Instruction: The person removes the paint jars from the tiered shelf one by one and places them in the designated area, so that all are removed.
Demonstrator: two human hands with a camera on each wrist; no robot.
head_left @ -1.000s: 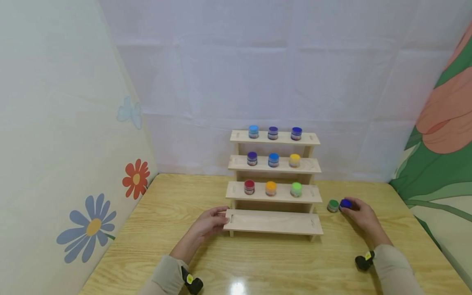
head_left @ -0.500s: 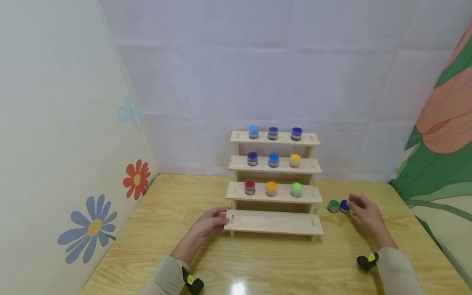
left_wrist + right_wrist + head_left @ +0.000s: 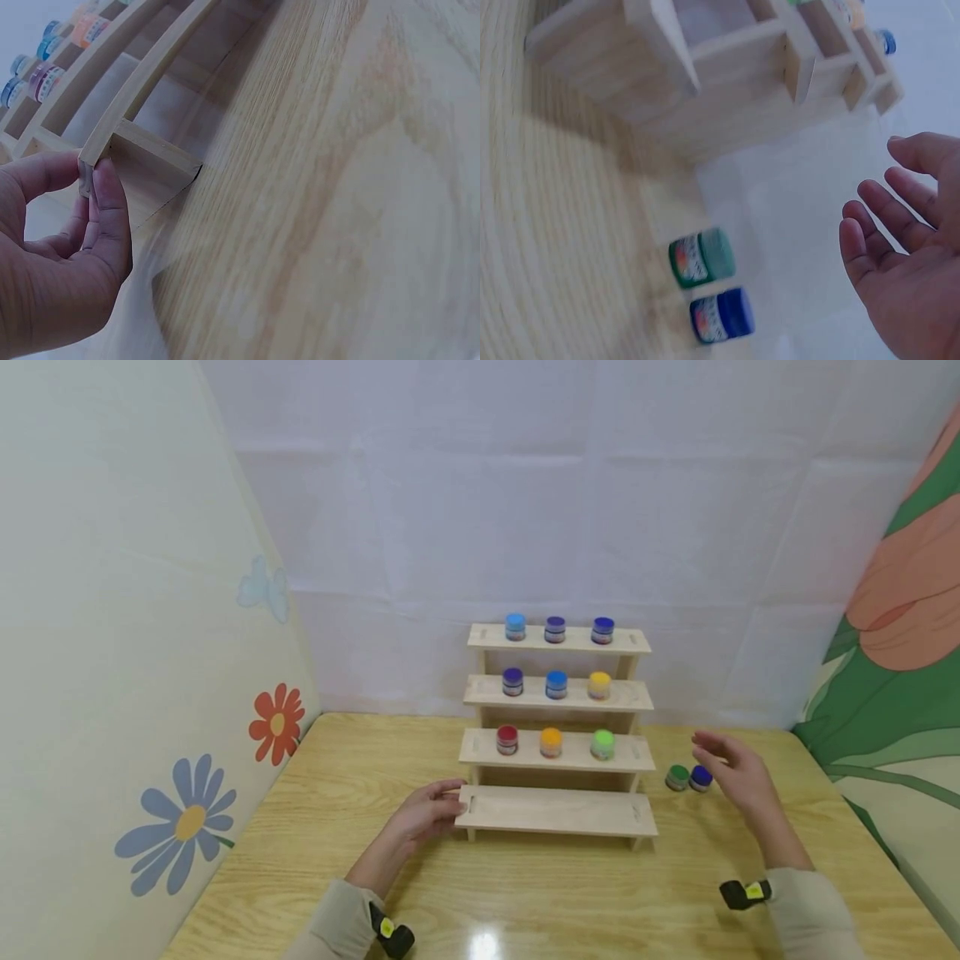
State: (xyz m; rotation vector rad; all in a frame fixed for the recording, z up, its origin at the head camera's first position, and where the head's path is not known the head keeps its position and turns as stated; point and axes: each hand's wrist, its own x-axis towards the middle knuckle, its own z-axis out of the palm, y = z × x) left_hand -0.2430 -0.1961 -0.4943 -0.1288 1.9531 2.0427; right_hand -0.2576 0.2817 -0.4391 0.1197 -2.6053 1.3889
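Observation:
My left hand point(image 3: 426, 814) pinches the left end of the lowest step of a wooden tiered display stand point(image 3: 555, 812). The left wrist view shows thumb and fingers on either side of that board point(image 3: 112, 135). My right hand point(image 3: 738, 770) is held above the table right of the stand, its fingers relaxed and holding nothing. Near it, a green paint jar point(image 3: 677, 777) and a dark blue paint jar point(image 3: 701, 778) stand side by side on the table. In the right wrist view the same green jar point(image 3: 703, 257) and blue jar point(image 3: 722, 315) are apart from the hand.
Three upper steps each bear three paint jars, among them a light blue jar point(image 3: 515, 627), a yellow jar point(image 3: 599, 686) and a red jar point(image 3: 507, 740). The bottom step bears none. A white cloth point(image 3: 480, 527) hangs behind the wooden table point(image 3: 555, 893).
My right hand has let go of the dark blue jar beside the green one and lifted up and away from it. The left hand and the stand have stayed put.

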